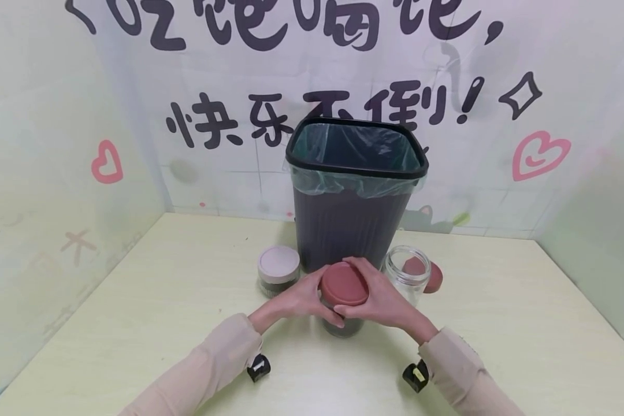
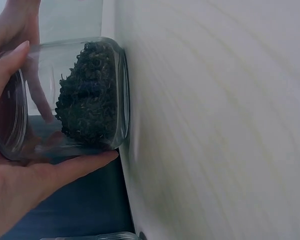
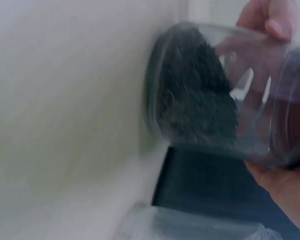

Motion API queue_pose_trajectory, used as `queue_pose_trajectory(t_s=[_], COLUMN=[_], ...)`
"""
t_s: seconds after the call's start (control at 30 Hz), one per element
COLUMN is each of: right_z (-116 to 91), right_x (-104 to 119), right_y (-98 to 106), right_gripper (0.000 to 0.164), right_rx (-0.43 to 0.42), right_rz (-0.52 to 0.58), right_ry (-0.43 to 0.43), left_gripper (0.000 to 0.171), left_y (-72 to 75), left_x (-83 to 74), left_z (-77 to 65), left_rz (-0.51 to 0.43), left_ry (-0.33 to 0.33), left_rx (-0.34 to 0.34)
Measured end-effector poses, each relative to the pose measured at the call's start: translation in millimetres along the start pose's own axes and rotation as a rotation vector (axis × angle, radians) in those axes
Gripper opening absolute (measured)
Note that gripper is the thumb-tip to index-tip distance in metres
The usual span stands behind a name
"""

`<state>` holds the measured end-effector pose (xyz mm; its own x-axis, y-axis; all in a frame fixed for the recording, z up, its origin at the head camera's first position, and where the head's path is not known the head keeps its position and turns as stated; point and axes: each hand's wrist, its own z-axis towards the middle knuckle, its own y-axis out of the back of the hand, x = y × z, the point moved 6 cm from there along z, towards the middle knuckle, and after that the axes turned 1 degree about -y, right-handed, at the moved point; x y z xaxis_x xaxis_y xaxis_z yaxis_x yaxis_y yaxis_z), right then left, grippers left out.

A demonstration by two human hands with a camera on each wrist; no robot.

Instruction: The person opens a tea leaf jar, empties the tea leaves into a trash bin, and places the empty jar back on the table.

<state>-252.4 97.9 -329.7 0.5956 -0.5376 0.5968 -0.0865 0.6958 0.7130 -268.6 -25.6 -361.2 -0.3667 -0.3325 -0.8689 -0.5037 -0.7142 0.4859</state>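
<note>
A glass jar with a red lid stands upright on the table in front of the bin. Dark, curly bits like loose tea leaves fill its lower part. My left hand grips the jar from the left, around the lid and upper glass. From the opposite side, my right hand holds the same part, and both thumbs meet at the front. An open glass jar stands just right of my right hand. Behind it lies another red lid.
A dark waste bin with a clear liner stands behind the jars. To its left is a jar with a pale pink lid and dark contents. Printed walls close in the pale table at the back and sides.
</note>
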Motion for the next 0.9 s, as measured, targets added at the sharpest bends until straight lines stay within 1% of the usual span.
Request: queue_pose_trajectory(t_s=[0.07, 0.13, 0.2, 0.3, 0.4, 0.5, 0.57, 0.67, 0.9], right_z=[0.2, -0.2, -1.5, -3.7, -4.5, -4.8, -4.6, -4.0, -4.8], right_x=[-1.4, -2.2, -2.1, 0.0, 3.7, 5.4, 5.3, 3.8, 3.2], right_y=[0.7, 0.5, 0.0, -0.9, -1.0, -1.1, -1.0, -0.8, 2.2], right_gripper=[0.075, 0.082, 0.09, 0.098, 0.094, 0.086, 0.082, 0.079, 0.086], right_rx=[0.022, 0.027, 0.004, -0.064, -0.135, -0.163, -0.15, -0.097, 0.064], right_rz=[0.011, -0.001, -0.029, -0.084, -0.131, -0.152, -0.135, -0.096, 0.003], right_ry=[-0.022, -0.048, -0.078, -0.093, -0.066, -0.028, -0.014, -0.007, -0.02], left_gripper=[0.083, 0.083, 0.083, 0.083, 0.083, 0.083, 0.083, 0.083, 0.087], left_y=[-0.1, -0.2, -0.3, -0.9, -1.1, -1.4, -1.5, -1.2, -0.5], left_x=[0.8, 1.0, 1.4, 1.8, 2.3, 2.0, 1.9, 1.7, 1.8], left_z=[0.8, 1.3, 1.6, 1.9, 2.0, 2.1, 2.0, 1.7, 1.6], left_rz=[0.001, 0.007, 0.013, 0.02, 0.022, 0.004, -0.008, -0.019, -0.036], left_ry=[0.001, 0.001, -0.003, -0.007, -0.008, -0.002, 0.002, 0.006, -0.002], left_rx=[0.005, 0.004, 0.001, 0.0, 0.002, 0.013, 0.022, 0.036, 0.056])
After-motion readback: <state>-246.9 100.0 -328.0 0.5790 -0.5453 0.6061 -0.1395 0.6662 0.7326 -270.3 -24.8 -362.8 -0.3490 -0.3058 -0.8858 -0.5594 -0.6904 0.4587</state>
